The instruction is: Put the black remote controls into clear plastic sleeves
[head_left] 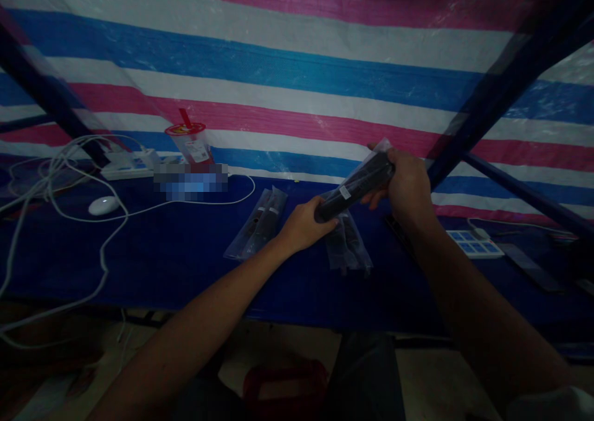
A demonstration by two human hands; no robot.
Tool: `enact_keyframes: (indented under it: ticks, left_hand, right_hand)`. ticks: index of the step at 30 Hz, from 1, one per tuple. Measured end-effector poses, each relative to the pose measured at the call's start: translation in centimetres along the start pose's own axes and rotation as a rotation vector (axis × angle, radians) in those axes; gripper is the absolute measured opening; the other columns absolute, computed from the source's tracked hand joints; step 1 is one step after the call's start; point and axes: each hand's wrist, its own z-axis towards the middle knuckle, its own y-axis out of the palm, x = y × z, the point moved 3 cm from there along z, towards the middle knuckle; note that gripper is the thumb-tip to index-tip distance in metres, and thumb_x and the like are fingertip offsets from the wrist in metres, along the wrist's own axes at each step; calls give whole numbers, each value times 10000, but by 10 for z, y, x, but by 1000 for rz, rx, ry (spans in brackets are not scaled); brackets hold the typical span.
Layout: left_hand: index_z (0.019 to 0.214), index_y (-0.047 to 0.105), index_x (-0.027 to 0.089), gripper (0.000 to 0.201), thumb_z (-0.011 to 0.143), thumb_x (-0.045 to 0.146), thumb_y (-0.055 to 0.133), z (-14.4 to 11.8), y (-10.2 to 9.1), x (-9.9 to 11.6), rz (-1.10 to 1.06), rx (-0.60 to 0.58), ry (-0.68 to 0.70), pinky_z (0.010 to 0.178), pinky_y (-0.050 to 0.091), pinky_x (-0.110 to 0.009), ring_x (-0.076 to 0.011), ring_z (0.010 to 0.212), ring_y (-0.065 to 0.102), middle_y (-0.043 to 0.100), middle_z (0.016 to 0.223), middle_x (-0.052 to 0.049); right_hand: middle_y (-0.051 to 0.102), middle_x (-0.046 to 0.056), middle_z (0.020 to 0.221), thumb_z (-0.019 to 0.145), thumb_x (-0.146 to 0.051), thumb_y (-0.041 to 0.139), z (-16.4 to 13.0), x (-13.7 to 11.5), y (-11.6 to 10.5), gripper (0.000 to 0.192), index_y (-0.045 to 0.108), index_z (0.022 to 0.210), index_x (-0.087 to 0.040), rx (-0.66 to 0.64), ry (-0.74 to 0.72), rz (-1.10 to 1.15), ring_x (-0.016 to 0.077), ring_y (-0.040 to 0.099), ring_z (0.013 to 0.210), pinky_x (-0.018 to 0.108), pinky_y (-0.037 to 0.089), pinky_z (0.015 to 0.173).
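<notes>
A long black item in a clear plastic sleeve (355, 192), with a small white label, is held slanting above the blue table; its exact kind I cannot make out. My left hand (304, 226) grips its lower left end. At its upper right end, my right hand (408, 182) is closed around it, some fingers hidden behind. Beneath and to the right of my left hand lies a clear bag with dark contents (348, 241). Another clear bag (260, 223), also holding dark items, rests on the table left of my left hand.
On the left stand a lidded cup with a red straw (190, 142), a white power strip (127, 167), a white mouse (103, 205) and tangled white cables (104, 260). A second power strip (473, 244) lies at right. Dark blue frame bars (492, 99) slant before a striped sheet (297, 68).
</notes>
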Motion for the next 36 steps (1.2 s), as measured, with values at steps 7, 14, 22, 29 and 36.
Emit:
enact_keyframes:
  ticks: [7,14,22,29,36]
  left_hand:
    - [976,611,203,309,811,443,715,1,0,0,21,10,-24,689,436,-324,-208,808,637,686,887,-36]
    - [884,561,221,253,828,436,680,1,1,-5,65,23,-31,627,386,-323,-194,728,589,639,803,-23]
    - [988,567,192,207,843,332,612,1,-3,-3,239,96,23,772,469,-388,-234,840,609,641,915,-72]
    - [1216,563,190,440,849,416,651,-3,-7,7,367,48,43,908,483,-428,-292,1036,625,599,1189,-125]
    - [1221,545,193,479,837,447,681,2,-20,2,429,109,-57,856,481,-449,-322,1008,625,565,1200,-145]
  right_hand:
    - [655,49,623,918,-451,518,2,-13,-3,331,713,893,-185,30,-39,7,147,554,372,252,392,314]
    - [735,110,827,977,-413,379,13,-4,-21,431,686,1085,-130,79,16,120,139,572,406,262,384,344]
    - [726,52,880,786,-411,748,-3,55,-9,250,680,897,-198,-166,246,181,140,639,568,226,433,407]
    - [723,75,843,846,-415,672,-26,92,11,227,654,881,-191,-290,415,429,239,712,741,403,611,662]
    - [739,104,1030,921,-408,554,-10,107,-14,239,663,946,-198,-75,370,530,259,732,931,461,619,837]
